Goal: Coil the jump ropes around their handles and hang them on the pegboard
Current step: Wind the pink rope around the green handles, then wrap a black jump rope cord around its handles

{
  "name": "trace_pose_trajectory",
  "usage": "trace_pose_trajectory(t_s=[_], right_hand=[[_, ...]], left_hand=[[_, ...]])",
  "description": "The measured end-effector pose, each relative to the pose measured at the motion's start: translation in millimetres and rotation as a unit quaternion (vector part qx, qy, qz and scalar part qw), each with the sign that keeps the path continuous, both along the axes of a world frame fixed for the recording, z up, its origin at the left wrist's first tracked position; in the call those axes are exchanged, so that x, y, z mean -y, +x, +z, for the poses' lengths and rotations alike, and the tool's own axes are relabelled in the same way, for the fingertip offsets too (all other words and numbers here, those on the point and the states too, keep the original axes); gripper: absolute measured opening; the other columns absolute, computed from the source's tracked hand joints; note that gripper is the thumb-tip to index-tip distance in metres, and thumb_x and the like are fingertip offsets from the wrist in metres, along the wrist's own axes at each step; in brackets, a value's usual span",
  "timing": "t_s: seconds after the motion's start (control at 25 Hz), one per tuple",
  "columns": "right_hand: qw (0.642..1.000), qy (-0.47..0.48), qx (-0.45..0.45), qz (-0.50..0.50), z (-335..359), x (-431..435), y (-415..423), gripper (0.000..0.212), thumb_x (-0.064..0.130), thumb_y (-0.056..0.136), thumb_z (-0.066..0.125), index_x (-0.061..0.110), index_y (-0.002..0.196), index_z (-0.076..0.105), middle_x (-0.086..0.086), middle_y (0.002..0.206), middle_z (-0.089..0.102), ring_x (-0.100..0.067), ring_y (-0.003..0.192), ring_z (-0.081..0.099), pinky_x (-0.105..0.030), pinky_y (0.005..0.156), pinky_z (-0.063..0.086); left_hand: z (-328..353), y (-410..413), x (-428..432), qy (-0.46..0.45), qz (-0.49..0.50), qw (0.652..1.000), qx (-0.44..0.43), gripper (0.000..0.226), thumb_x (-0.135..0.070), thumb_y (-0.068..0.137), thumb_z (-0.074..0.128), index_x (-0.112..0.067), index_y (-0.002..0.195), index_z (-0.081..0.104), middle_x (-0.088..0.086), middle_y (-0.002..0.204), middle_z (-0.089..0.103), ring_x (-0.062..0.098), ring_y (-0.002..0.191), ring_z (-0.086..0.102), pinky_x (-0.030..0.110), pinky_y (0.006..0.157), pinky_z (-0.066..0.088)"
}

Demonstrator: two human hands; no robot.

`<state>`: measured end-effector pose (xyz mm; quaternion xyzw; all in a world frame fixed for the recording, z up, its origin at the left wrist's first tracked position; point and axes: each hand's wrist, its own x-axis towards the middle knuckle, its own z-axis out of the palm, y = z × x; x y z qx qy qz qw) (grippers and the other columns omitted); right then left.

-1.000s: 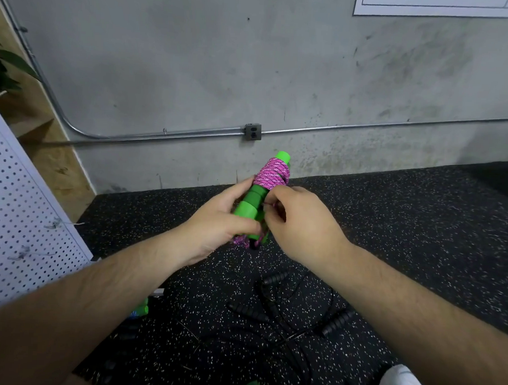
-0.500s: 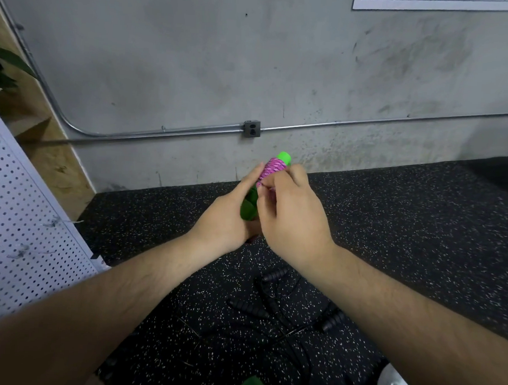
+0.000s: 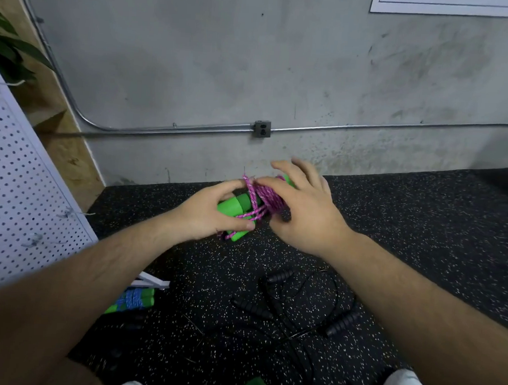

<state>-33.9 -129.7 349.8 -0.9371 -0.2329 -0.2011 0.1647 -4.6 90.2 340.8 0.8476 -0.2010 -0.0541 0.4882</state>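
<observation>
At frame centre, the green handles (image 3: 231, 206) are gripped by the left hand (image 3: 206, 217); the pink rope (image 3: 269, 197) coiled around them is pinched by the right hand (image 3: 309, 214).

Even soft light, wide-angle edge warp

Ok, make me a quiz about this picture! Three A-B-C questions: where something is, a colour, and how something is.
1. Where is the blue-corded jump rope?
A. on the floor by the foot of the pegboard
B. on a hook
C. on a shelf

2. What colour is the rope wound round the green handles that the left hand grips?
A. yellow
B. pink
C. white

3. How are the black jump ropes?
A. hung up
B. coiled tidily
C. loose and tangled on the floor

Answers: A, it lies beside the pegboard's lower edge; B, pink turns cover the handles; C, their cords sprawl uncoiled.
</observation>
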Motion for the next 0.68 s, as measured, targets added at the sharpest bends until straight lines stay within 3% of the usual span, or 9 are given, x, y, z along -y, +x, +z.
trace_pose_trajectory(t_s=[0.08,0.16,0.32,0.4,0.56,0.68], right_hand=[[0.998,-0.033,-0.041,0.024,-7,-4,7,0.078,0.030,0.079,0.074,0.038,0.148,0.038,0.006,0.155,0.032,-0.029,0.143,0.024,-0.052,0.117,0.030],[0.996,-0.045,-0.064,0.035,-15,-17,15,0.081,0.033,0.083,0.076,0.034,0.152,0.034,0.004,0.151,0.037,-0.031,0.132,0.036,-0.051,0.108,0.042],[0.994,-0.053,-0.093,0.011,-40,-61,32,0.082,0.047,0.086,0.070,0.024,0.153,0.029,-0.004,0.148,0.043,-0.033,0.126,0.046,-0.049,0.104,0.046],[0.993,-0.022,-0.114,0.018,-54,-89,40,0.078,0.050,0.085,0.070,0.023,0.149,0.033,-0.007,0.146,0.042,-0.034,0.124,0.049,-0.049,0.102,0.048],[0.982,-0.004,-0.181,0.053,-100,-147,50,0.075,0.052,0.085,0.071,0.030,0.147,0.036,-0.011,0.145,0.028,-0.034,0.119,0.051,-0.049,0.098,0.051],[0.965,-0.014,-0.251,0.077,-149,-190,55,0.076,0.040,0.087,0.072,0.029,0.151,0.031,-0.013,0.144,0.027,-0.036,0.116,0.053,-0.047,0.098,0.050]], left_hand=[[0,-1,-15,-0.012,-0.016,0.999,-0.032,0.069,-0.010,0.072,0.089,-0.026,0.132,0.060,-0.003,0.106,0.075,0.007,0.093,0.070,0.018,0.086,0.051],[-1,0,-31,0.006,-0.010,0.999,-0.037,0.063,-0.010,0.073,0.088,-0.028,0.127,0.062,-0.005,0.102,0.075,0.009,0.091,0.070,0.018,0.083,0.051],[-2,12,-75,0.233,0.022,0.970,0.072,0.073,-0.039,0.072,0.089,-0.032,0.137,0.056,-0.007,0.123,0.059,0.007,0.111,0.058,0.018,0.099,0.041],[-11,14,-103,0.285,0.016,0.955,0.084,0.082,-0.042,0.071,0.089,-0.028,0.143,0.052,-0.004,0.123,0.049,0.007,0.111,0.053,0.020,0.101,0.039],[-59,13,-161,0.325,0.030,0.944,0.041,0.076,-0.039,0.077,0.086,-0.025,0.143,0.051,-0.003,0.118,0.043,0.011,0.106,0.052,0.030,0.097,0.046],[-108,5,-199,0.324,0.046,0.945,-0.007,0.065,-0.037,0.080,0.081,-0.024,0.138,0.055,-0.002,0.116,0.045,0.014,0.100,0.055,0.036,0.092,0.048]])
